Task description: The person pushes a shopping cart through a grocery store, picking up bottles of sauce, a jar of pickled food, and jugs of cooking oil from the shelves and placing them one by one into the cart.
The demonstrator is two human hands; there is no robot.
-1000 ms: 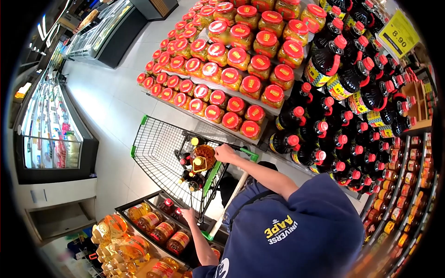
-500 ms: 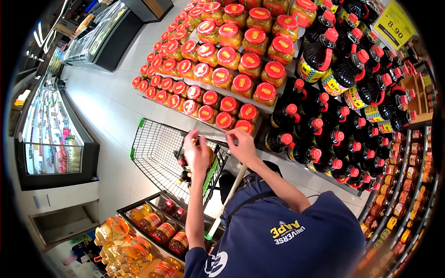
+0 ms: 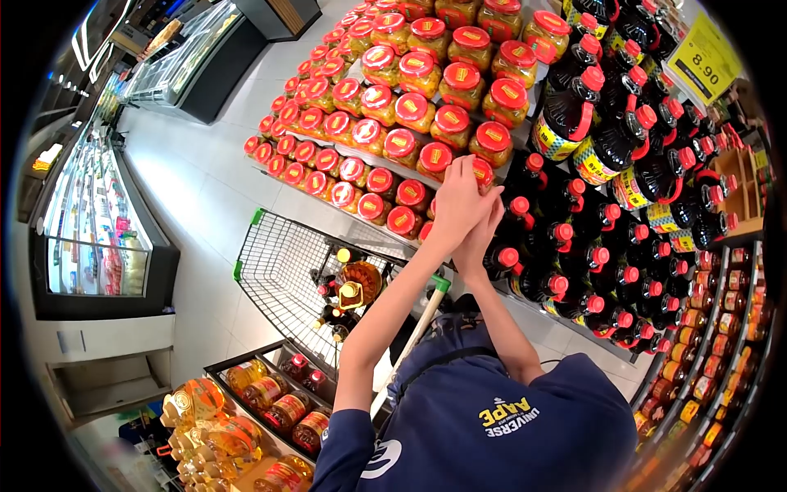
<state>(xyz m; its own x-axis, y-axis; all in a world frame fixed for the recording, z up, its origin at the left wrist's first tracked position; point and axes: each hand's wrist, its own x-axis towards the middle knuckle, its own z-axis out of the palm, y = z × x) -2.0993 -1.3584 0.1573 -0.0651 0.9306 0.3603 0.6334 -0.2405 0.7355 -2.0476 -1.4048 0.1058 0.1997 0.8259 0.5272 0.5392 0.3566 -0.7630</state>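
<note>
Meeting at the corner jar of a stepped display, the left hand has its fingers bent over the red lid, while the right hand comes in just below and behind it, their backs hiding the palms. Whether either hand grips the glass or only rests against it cannot be told. That jar appears to sit at the end of its row, so lifting it off seems not yet done. Beside it, the neighbouring jars stand upright in close lines, with dark bottles under red caps packed on the other side. Near the forearms waits the shopping cart, partly loaded: a large bottle of amber oil and several smaller dark bottles are already inside, gathered toward the handle end, and much of the wire floor shows bare. No red-lidded jar can be made out in there. Farther out, a crate of bottles stands past the cart, a yellow price sign reads 8.90, and a chilled cabinet lines the far aisle.
</note>
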